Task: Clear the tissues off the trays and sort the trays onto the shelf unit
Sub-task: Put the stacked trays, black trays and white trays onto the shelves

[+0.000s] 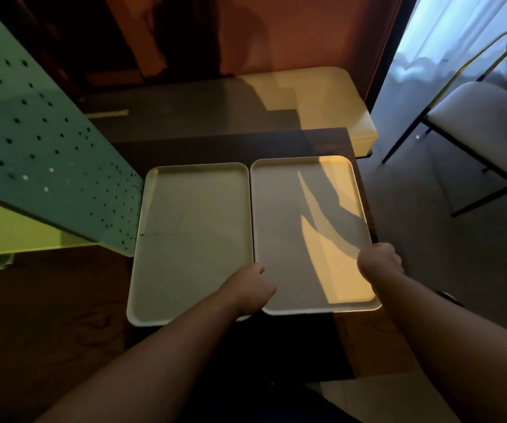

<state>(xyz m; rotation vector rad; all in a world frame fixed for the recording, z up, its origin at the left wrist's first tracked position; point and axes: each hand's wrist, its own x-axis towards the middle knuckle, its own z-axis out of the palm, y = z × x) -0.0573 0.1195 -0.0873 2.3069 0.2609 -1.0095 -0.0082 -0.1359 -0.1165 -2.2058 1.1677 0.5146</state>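
Note:
Two white rectangular trays lie side by side on a dark wooden table (246, 141). Nothing lies on the left tray (185, 227). The right tray (288, 215) carries only shadows and a patch of warm light. My left hand (250, 286) grips the near left edge of the right tray, where the two trays meet. On that tray's right edge, near the front corner, my right hand (378, 261) is closed. No tissues are in view.
A green perforated metal panel of the shelf unit (41, 154) stands at the left, close to the left tray. A cream bench (322, 99) sits beyond the table. A chair with a white seat (484, 129) stands at the right on the grey floor.

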